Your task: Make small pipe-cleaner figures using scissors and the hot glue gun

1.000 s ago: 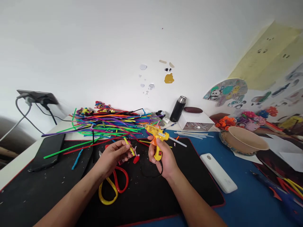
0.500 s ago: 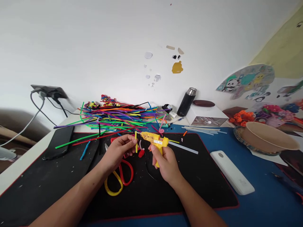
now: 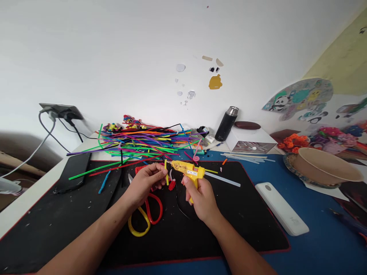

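Note:
My left hand pinches a short yellow pipe cleaner, held upright between thumb and fingers. My right hand grips a yellow hot glue gun by its handle, the nozzle pointing left at the upper part of the yellow piece. Out of the gun's rear runs a translucent glue stick. Below my left hand lie scissors with one red and one yellow handle, their blades partly covered by the hand. Between the hands, a small red fuzzy piece is on the black mat.
Along the wall lies a heap of coloured pipe cleaners. A black phone is at left. To the right are a white power bank, loose glue sticks and a beige bowl. A black flask leans behind.
The top of the yellow pipe cleaner now sits slightly tilted near the nozzle. Both hands keep nearly the same place, and the view has shifted a little.

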Demonstrator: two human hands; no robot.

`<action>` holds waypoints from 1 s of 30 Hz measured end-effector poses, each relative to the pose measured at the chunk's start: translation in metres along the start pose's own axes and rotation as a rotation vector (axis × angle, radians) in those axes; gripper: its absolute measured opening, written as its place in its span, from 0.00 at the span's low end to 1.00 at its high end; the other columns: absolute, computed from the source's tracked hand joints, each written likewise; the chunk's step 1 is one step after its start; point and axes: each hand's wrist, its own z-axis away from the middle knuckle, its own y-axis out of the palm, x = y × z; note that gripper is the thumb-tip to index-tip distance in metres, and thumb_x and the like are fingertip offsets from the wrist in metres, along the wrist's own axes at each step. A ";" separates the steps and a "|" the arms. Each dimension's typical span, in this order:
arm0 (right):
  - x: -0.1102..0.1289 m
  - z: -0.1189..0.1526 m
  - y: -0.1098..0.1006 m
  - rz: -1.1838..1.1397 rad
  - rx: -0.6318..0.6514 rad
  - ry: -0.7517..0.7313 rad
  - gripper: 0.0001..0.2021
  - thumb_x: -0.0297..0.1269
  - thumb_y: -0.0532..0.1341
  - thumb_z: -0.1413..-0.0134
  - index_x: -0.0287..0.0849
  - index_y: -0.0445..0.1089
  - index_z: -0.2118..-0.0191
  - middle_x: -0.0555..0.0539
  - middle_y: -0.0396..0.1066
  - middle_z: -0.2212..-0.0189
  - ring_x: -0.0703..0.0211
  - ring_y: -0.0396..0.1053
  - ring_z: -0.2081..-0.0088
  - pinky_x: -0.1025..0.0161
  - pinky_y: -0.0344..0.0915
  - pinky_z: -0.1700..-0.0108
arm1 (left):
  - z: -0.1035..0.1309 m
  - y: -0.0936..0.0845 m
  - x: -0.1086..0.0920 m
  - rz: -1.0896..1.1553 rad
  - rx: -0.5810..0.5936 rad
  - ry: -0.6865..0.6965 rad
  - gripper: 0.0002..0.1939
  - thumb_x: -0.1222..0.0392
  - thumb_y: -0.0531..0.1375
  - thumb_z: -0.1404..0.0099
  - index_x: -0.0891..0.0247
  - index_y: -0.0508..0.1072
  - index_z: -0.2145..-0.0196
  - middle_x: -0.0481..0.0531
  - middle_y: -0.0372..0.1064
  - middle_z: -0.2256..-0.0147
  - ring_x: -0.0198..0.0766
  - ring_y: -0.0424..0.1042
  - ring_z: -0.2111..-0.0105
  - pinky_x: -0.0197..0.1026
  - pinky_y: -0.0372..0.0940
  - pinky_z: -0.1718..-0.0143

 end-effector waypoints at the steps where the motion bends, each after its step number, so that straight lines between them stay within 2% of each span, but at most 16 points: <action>1: -0.001 0.000 0.000 0.000 0.000 -0.002 0.31 0.67 0.57 0.36 0.42 0.69 0.74 0.51 0.63 0.86 0.64 0.60 0.83 0.65 0.56 0.78 | 0.000 0.000 0.000 0.001 0.004 0.000 0.19 0.45 0.74 0.41 0.62 0.75 0.69 0.46 0.73 0.77 0.31 0.67 0.79 0.34 0.59 0.76; 15: -0.002 -0.001 0.001 -0.008 -0.027 0.014 0.32 0.69 0.57 0.38 0.43 0.69 0.76 0.50 0.64 0.86 0.63 0.60 0.84 0.65 0.56 0.79 | 0.003 0.003 -0.002 -0.011 0.012 0.000 0.19 0.45 0.74 0.42 0.62 0.75 0.68 0.47 0.72 0.77 0.32 0.67 0.79 0.34 0.60 0.76; 30: -0.003 -0.001 0.000 0.022 -0.019 -0.008 0.31 0.66 0.56 0.35 0.43 0.68 0.77 0.50 0.64 0.86 0.64 0.59 0.85 0.65 0.55 0.79 | 0.003 0.005 -0.004 -0.003 0.010 0.007 0.18 0.46 0.74 0.42 0.61 0.75 0.69 0.47 0.73 0.77 0.34 0.68 0.78 0.35 0.60 0.76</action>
